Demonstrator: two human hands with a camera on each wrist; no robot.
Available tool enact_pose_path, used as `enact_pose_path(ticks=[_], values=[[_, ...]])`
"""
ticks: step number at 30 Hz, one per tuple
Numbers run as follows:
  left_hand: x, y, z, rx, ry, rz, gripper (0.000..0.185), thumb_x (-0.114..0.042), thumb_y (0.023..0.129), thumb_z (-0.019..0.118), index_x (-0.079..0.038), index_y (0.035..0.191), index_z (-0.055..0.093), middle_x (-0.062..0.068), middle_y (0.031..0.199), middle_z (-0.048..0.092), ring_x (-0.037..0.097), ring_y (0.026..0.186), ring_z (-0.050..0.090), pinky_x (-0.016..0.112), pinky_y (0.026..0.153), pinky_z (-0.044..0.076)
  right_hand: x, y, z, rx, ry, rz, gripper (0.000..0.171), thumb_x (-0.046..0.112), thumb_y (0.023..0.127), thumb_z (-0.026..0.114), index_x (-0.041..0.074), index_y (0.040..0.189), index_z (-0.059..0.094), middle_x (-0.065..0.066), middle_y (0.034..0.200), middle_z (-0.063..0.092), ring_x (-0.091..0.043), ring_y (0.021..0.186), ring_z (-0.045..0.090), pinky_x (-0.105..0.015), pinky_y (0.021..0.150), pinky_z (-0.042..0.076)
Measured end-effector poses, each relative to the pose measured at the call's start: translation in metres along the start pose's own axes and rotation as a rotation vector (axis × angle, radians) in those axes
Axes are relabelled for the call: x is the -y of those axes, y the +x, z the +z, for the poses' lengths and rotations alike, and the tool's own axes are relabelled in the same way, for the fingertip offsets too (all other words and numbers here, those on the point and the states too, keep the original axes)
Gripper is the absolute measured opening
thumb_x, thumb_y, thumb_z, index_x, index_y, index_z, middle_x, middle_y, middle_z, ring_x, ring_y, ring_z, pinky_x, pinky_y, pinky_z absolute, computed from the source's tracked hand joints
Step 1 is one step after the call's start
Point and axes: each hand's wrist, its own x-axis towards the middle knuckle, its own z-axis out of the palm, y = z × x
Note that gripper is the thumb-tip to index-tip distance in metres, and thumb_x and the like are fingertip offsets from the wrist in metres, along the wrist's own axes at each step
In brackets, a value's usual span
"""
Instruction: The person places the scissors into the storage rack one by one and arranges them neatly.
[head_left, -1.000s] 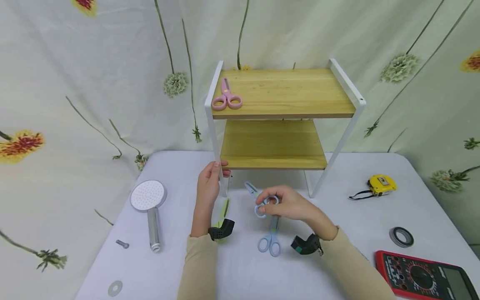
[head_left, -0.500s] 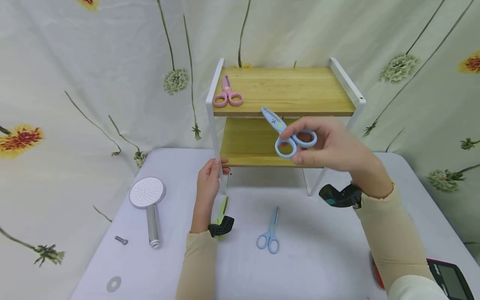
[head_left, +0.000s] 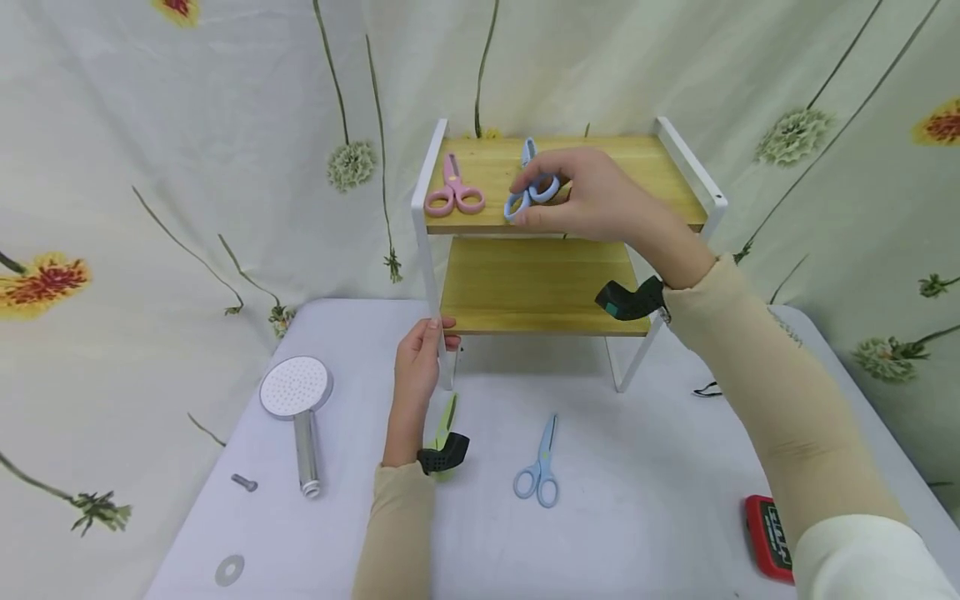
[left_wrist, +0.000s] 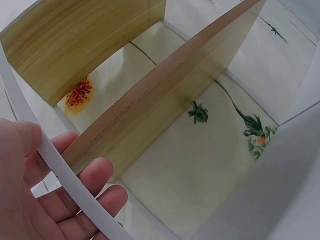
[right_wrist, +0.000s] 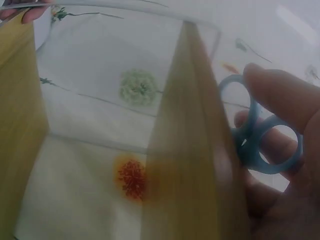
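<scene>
My right hand [head_left: 592, 198] pinches light-blue scissors [head_left: 528, 152] by their finger loops, over the upper board of a two-tier shelf [head_left: 547, 287]. Their blades point toward the back. In the right wrist view the loops of these scissors [right_wrist: 251, 150] show beside the board's front edge, between thumb and fingers. Pink scissors [head_left: 454, 193] lie on the upper board at its left end. Low on the shelf's left side, my left hand [head_left: 417, 360] grips the white frame post [left_wrist: 62, 167], fingertips at the lower board. A second pair of blue scissors [head_left: 543, 468] lies on the table in front.
A lime-green object [head_left: 447, 421] lies partly hidden behind the left wrist camera. Leftward are a shower head [head_left: 296, 388], a bolt [head_left: 244, 482] and a flat washer [head_left: 229, 570]. The right sleeve partly covers a red multimeter [head_left: 769, 540] and a black strap [head_left: 707, 392].
My right hand has lifted the blue scissors from the table, carried them up past the lower board and brought them over the upper board, beside the pink scissors. The left hand has stayed put.
</scene>
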Motion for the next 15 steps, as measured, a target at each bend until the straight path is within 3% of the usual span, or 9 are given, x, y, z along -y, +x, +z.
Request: enact_pose_path(ticks=[5, 11, 15], values=[[0.000, -0.001, 0.002, 0.000, 0.000, -0.002, 0.037, -0.025, 0.110, 0.043, 0.002, 0.111, 0.069, 0.013, 0.087, 0.072, 0.027, 0.088, 0.068, 0.048, 0.097, 0.045, 0.000, 0.011, 0.009, 0.031, -0.087, -0.024, 0.028, 0.029, 0.094, 0.073, 0.010, 0.114, 0.074, -0.007, 0.099, 0.067, -0.018, 0.088, 0.055, -0.027, 0.079, 0.045], [0.002, 0.000, 0.001, 0.006, 0.027, -0.008, 0.038, -0.027, 0.110, 0.043, 0.000, 0.113, 0.069, 0.015, 0.090, 0.073, 0.017, 0.086, 0.068, 0.041, 0.094, 0.047, -0.004, 0.009, 0.010, 0.031, -0.166, -0.016, 0.033, 0.025, 0.099, 0.067, 0.010, 0.128, 0.072, -0.016, 0.111, 0.064, -0.024, 0.088, 0.044, -0.033, 0.073, 0.037], [0.002, 0.000, 0.000, 0.003, 0.032, -0.001, 0.037, -0.026, 0.110, 0.043, 0.000, 0.112, 0.069, 0.016, 0.090, 0.073, 0.013, 0.083, 0.068, 0.037, 0.092, 0.047, -0.005, 0.008, 0.013, 0.013, -0.183, -0.027, 0.032, 0.024, 0.100, 0.066, 0.011, 0.129, 0.072, -0.017, 0.114, 0.063, -0.025, 0.086, 0.042, -0.034, 0.073, 0.035]])
